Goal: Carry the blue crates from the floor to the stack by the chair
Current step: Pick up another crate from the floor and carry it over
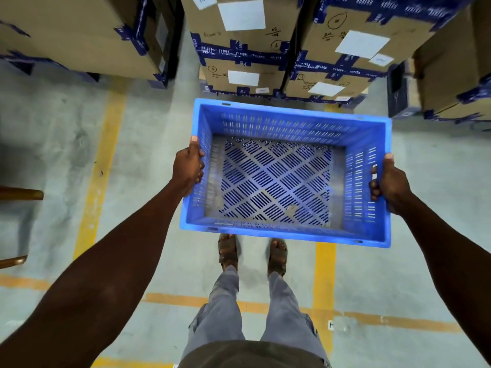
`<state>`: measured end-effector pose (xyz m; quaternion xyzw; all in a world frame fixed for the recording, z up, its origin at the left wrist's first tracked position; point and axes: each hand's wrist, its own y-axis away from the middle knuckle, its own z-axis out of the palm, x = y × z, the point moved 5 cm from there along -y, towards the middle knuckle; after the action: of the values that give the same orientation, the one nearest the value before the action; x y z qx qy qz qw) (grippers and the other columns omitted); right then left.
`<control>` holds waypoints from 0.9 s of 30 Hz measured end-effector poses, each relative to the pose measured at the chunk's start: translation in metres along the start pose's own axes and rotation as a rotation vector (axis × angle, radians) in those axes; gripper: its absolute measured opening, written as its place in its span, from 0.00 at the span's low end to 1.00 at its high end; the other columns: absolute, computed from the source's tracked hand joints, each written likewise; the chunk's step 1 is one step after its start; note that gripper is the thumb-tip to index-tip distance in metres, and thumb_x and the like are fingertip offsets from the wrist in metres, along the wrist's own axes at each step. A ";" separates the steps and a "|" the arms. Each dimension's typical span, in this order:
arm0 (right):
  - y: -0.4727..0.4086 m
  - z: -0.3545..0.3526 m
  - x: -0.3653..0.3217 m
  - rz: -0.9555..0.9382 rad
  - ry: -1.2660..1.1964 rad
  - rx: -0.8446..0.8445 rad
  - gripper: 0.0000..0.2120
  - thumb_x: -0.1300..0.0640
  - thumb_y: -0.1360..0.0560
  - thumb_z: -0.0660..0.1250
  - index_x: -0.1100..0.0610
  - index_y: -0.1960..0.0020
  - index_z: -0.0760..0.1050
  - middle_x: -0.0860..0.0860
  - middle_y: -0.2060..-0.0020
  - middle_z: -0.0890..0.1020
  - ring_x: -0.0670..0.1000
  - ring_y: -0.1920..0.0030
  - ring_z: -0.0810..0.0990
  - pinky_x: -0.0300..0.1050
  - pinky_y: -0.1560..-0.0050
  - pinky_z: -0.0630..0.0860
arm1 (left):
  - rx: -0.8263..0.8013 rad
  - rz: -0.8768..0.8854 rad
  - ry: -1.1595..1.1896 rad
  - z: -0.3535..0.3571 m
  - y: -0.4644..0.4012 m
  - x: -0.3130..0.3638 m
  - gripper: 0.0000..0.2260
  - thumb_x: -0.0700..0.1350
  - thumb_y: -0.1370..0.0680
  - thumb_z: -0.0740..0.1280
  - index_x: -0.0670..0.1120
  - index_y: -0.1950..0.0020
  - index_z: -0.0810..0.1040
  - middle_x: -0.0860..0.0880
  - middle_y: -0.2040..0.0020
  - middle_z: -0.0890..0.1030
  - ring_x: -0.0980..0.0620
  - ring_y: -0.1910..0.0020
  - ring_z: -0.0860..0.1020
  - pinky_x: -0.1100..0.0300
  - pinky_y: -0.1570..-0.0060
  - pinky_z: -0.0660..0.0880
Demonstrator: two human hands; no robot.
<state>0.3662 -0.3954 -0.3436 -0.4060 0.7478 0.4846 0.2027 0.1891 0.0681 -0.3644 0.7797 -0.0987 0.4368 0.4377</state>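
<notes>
Head view — slotted rectangular plastic blue crate [287, 171]

Stacked brown cardboard boxes [243, 35] sealed with dark blue printed tape and bearing white paper labels [241, 15] stand along the far side. The grey concrete floor [53, 155] is marked with worn yellow painted lines [102, 166], some crossing at right angles. At the left edge, brown wooden bars [20, 194], perhaps of a chair, jut in. Brown sandals [228, 251] stand on the floor below grey trouser legs [225, 301].
</notes>
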 end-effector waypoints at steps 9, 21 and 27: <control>-0.001 -0.004 0.005 -0.024 0.016 0.051 0.39 0.18 0.41 0.52 0.54 0.58 0.72 0.56 0.70 0.72 0.50 0.80 0.70 0.39 0.79 0.69 | -0.026 0.018 0.015 0.004 -0.007 -0.006 0.25 0.68 0.21 0.56 0.46 0.59 0.73 0.48 0.72 0.69 0.54 0.80 0.63 0.65 0.78 0.62; 0.049 -0.011 0.022 -0.251 0.309 0.082 0.36 0.38 0.19 0.54 0.64 0.22 0.59 0.69 0.30 0.73 0.67 0.30 0.72 0.58 0.32 0.68 | 0.341 0.306 -0.521 0.018 0.065 0.013 0.25 0.55 0.18 0.57 0.38 0.29 0.68 0.35 0.32 0.71 0.35 0.32 0.69 0.43 0.35 0.65; 0.095 -0.083 0.061 -0.191 0.033 0.164 0.36 0.40 0.19 0.56 0.60 0.19 0.55 0.66 0.25 0.67 0.62 0.26 0.69 0.53 0.28 0.65 | 0.175 0.451 -0.200 0.141 0.194 0.023 0.20 0.46 0.18 0.63 0.37 0.29 0.68 0.38 0.37 0.76 0.43 0.40 0.75 0.69 0.44 0.67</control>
<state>0.2616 -0.4750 -0.2957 -0.4654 0.7461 0.3933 0.2683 0.1828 -0.1505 -0.2640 0.8122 -0.2745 0.4509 0.2482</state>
